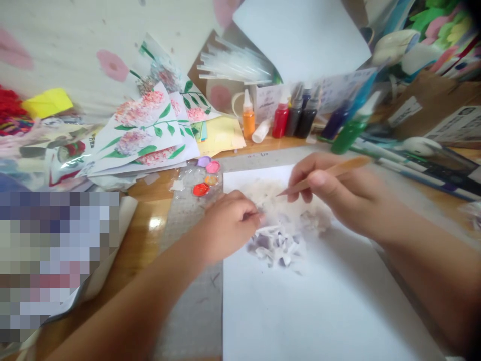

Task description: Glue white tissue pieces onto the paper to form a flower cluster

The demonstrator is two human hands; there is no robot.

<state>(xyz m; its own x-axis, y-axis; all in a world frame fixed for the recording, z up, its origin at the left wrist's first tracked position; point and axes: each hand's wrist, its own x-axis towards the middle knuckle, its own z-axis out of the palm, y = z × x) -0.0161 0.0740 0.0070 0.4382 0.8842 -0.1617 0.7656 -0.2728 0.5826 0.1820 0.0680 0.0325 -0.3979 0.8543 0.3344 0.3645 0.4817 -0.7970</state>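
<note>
A large white sheet of paper (pixel 285 311) lies in front of me. On its upper part is a clump of small white and greyish curled pieces (pixel 280 245), with blurred beige patches (pixel 315 218) around it. My right hand (pixel 330 193) is closed around a slim wooden tool (pixel 345 168), its pointed, darker tip angled down to the left above the beige area; its exact kind is unclear. Curled at the clump's left edge, my left hand (pixel 235 225) has its thumb and fingers drawn together. Whatever may be between them is hidden.
A clear palette (pixel 190 178) with purple, pink, yellow and red paint sits left of the sheet on a grey mat (pixel 188 301). Behind stand several paint bottles (pixel 280 120). Flower paintings (pixel 150 130) lean back left. A cardboard box (pixel 436 108) and long rods (pixel 421 175) are at right.
</note>
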